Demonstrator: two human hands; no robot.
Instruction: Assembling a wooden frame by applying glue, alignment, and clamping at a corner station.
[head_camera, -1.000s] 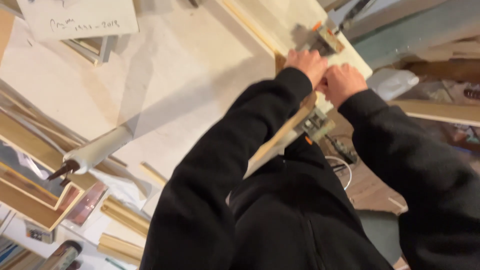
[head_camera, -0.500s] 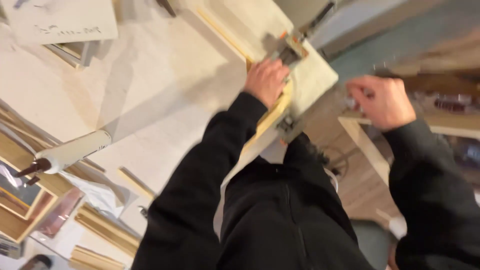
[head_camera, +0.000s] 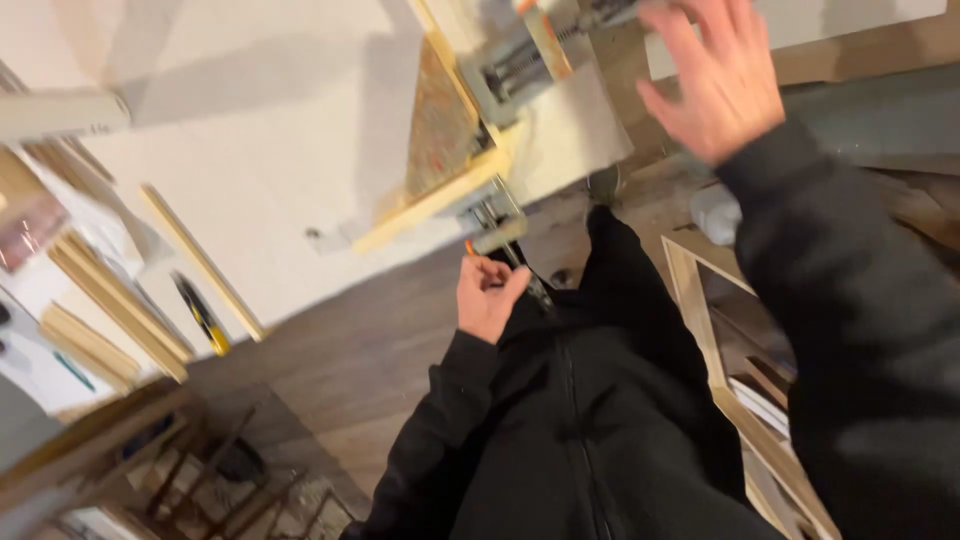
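Lying at the far left on the white worktable (head_camera: 250, 120): a stack of pale wooden moulding strips (head_camera: 110, 300), 1 loose strip (head_camera: 200, 262) slanting beside them, and a yellow-and-black tool (head_camera: 202, 315) just past it near the table edge. Jutting over the table's near edge at centre: a wooden frame corner (head_camera: 440, 165), gripped by a grey metal corner clamp (head_camera: 520, 65) with an orange part on top. Hanging just below that corner: the clamp's lower screw and bar (head_camera: 500, 235). Curling loosely around the dark lower end of that bar, just under the table edge and in front of the black jacket: the left hand (head_camera: 488, 298), fingers bent in together, though whether actually squeezing cannot be told. Hovering blurred at the upper right, near the clamp but holding nothing: the right hand (head_camera: 715, 80), fingers spread apart. Leaning low at the right: another bare wooden frame (head_camera: 700, 320).
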